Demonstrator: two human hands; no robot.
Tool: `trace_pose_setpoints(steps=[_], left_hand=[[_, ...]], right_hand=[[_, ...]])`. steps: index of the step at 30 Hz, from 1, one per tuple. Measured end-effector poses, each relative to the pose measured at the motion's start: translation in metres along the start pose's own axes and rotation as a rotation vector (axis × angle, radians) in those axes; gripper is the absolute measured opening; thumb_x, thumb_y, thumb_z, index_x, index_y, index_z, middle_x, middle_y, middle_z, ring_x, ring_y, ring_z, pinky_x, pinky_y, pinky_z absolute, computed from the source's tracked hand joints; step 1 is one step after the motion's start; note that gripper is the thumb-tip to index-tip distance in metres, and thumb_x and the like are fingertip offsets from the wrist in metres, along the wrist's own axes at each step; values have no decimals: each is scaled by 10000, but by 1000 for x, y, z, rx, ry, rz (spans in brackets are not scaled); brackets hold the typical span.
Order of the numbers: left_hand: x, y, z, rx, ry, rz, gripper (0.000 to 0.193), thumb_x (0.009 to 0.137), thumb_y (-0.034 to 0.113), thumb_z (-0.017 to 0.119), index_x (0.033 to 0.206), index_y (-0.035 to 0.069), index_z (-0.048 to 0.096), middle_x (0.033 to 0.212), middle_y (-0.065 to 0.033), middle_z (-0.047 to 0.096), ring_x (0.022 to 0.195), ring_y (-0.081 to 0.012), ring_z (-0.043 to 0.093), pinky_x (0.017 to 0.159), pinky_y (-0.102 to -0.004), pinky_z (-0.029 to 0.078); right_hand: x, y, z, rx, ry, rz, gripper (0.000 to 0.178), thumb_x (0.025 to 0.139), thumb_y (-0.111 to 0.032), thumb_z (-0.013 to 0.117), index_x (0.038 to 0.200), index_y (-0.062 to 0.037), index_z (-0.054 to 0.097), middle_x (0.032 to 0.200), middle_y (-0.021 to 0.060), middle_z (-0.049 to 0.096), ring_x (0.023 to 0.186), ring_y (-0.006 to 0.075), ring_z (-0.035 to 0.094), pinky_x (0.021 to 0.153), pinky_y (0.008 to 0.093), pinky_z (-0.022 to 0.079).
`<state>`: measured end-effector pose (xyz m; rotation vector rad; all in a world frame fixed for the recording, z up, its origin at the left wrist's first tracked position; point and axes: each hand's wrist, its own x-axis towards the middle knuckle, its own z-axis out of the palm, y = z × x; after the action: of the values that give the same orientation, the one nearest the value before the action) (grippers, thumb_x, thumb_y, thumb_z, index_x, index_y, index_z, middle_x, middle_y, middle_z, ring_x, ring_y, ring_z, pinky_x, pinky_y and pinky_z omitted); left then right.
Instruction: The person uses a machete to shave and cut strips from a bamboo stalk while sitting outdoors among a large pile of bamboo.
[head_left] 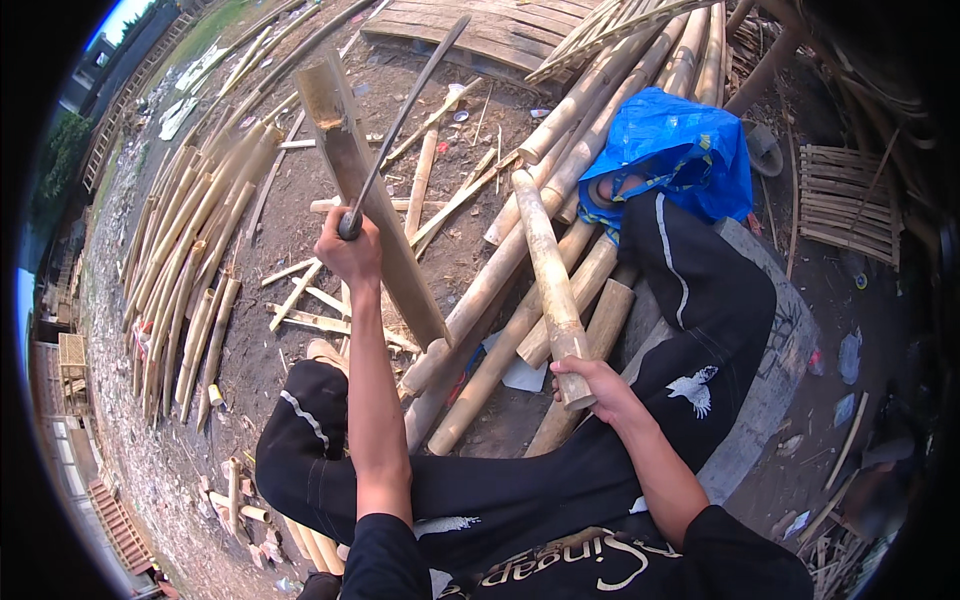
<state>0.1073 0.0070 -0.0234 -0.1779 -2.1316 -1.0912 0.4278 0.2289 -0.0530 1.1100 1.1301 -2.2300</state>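
My left hand (350, 250) is closed round the dark handle of a machete. Its long, slightly curved blade (415, 105) points up and away. Just beyond that hand leans a thick bamboo post (375, 190), with a notch near its upper end. My right hand (600, 388) grips the near end of a shorter bamboo pole (548, 255), which slants away from me toward the blue bag. The blade and the pole are apart. More bamboo poles (490, 290) lie beneath and beside the held one, between my legs.
A blue plastic bag (670, 150) sits beyond my right knee, near a grey concrete slab (765, 370). On the left lies a heap of cut bamboo (190, 270). Split strips (315, 310) litter the dirt ahead. A slatted bamboo panel (850, 200) is at the right.
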Motion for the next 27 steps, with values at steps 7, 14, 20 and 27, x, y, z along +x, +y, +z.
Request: trace_pose_setpoints(steps=[7, 14, 20, 27], left_hand=[[-24, -11, -3, 20, -30, -57, 50, 834, 65, 660, 808, 23, 660, 629, -119, 602, 572, -148, 551, 569, -333, 446], [-55, -44, -16, -95, 71, -191, 67, 809, 67, 647, 754, 30, 636, 561, -121, 530, 499, -203, 461, 519, -381, 379], [-97, -95, -15, -126, 147, -335, 111, 786, 84, 675, 724, 19, 610, 555, -98, 501, 502, -197, 415, 516, -387, 345], [-123, -111, -18, -124, 126, -459, 207, 780, 141, 743, 735, -17, 617, 552, -129, 533, 508, -208, 456, 539, -415, 382]], right_hand=[[0, 1, -4, -52, -39, -17, 455, 820, -313, 778, 1103, 5, 619, 840, 69, 660, 716, 164, 676, 665, 299, 555], [9, 4, -1, -267, 74, -30, 369, 799, -241, 781, 1011, 50, 700, 836, 103, 700, 684, 175, 674, 648, 299, 551], [21, 23, -5, -398, 176, -80, 391, 770, -239, 820, 1000, 41, 673, 803, 102, 687, 668, 196, 680, 623, 335, 552], [89, 50, -8, -691, 328, -155, 535, 714, -328, 810, 1062, 61, 690, 944, 139, 714, 805, 224, 704, 695, 340, 560]])
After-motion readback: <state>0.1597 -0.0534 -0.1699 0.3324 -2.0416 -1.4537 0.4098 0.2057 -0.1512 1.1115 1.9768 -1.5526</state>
